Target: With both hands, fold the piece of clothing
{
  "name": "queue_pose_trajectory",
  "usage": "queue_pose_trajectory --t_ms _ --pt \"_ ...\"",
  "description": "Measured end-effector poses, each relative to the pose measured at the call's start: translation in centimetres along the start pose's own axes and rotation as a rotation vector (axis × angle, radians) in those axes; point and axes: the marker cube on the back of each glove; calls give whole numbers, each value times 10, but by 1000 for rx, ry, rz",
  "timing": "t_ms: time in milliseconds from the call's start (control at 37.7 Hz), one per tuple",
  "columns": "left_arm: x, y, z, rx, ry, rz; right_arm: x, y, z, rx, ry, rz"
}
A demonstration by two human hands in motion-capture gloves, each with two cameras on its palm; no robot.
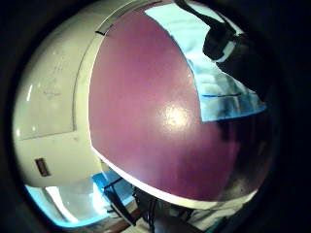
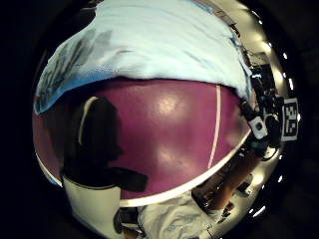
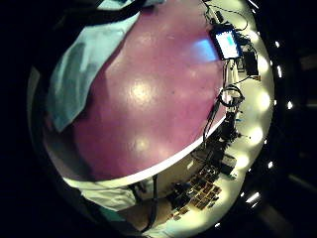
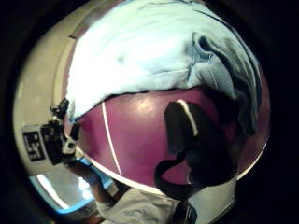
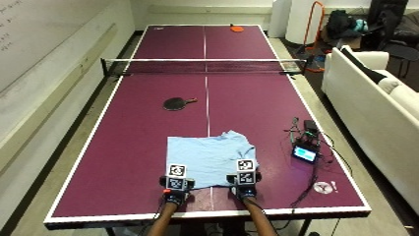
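Outside view, both hands (image 5: 209, 183) at light-blue garment's (image 5: 208, 153) near edge, fingers hidden

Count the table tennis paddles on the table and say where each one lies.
2. A black paddle lies left of the centre line, between the net and the light blue garment. An orange paddle lies at the far end.

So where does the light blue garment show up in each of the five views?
Outside view: garment flat on the purple table, just beyond both hands.
Left little finger view: at the table's far part.
Left thumb view: above the purple surface.
Right little finger view: beside the purple surface.
Right thumb view.
Shared landmark: the table's white centre line.
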Motion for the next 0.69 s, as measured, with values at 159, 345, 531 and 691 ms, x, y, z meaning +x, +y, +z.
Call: queue_pose_trajectory --t_ms 159,345,531,691 --pt "-7 -14 13 138 -6 -46 10 -19 8 150 6 -1" --pt "-14 -77 76 393 -113 -2 19 -52 1 578 114 -113" --pt "-32 -36 36 458 -20 70 47 -23 23 188 -24 -256" --pt "-44 19 -11 322 58 119 56 0 -31 105 -82 -324"
